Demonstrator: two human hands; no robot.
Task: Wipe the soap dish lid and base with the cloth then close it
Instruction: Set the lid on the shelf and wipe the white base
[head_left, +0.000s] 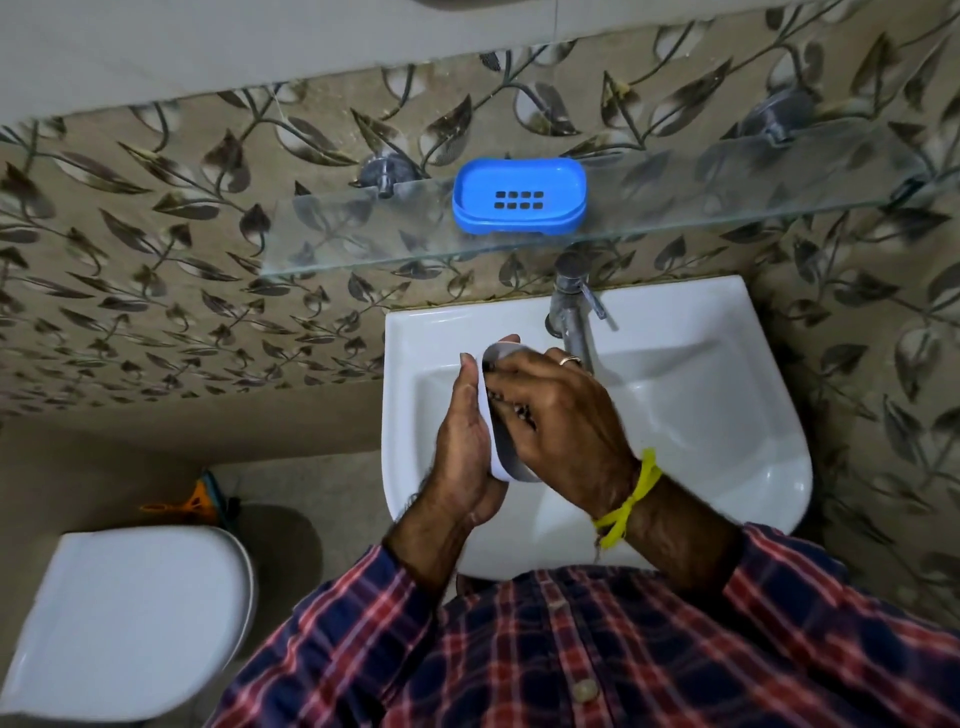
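The blue soap dish base (519, 196), with a slotted drain in its floor, sits open on the glass shelf (363, 244) above the sink. The white lid (496, 415) is held on edge over the basin, its hollow side facing right. My left hand (462, 452) cups the lid from the left. My right hand (561, 415) presses into the lid's hollow with fingers curled over a dark cloth (511, 410), of which only a small part shows. A ring is on the right hand and a yellow thread on its wrist.
A white washbasin (727, 415) lies under my hands, with a metal tap (574, 306) just behind them. A closed white toilet (124, 613) stands at the lower left, with an orange item (192, 504) on the floor behind it. The wall is leaf-patterned tile.
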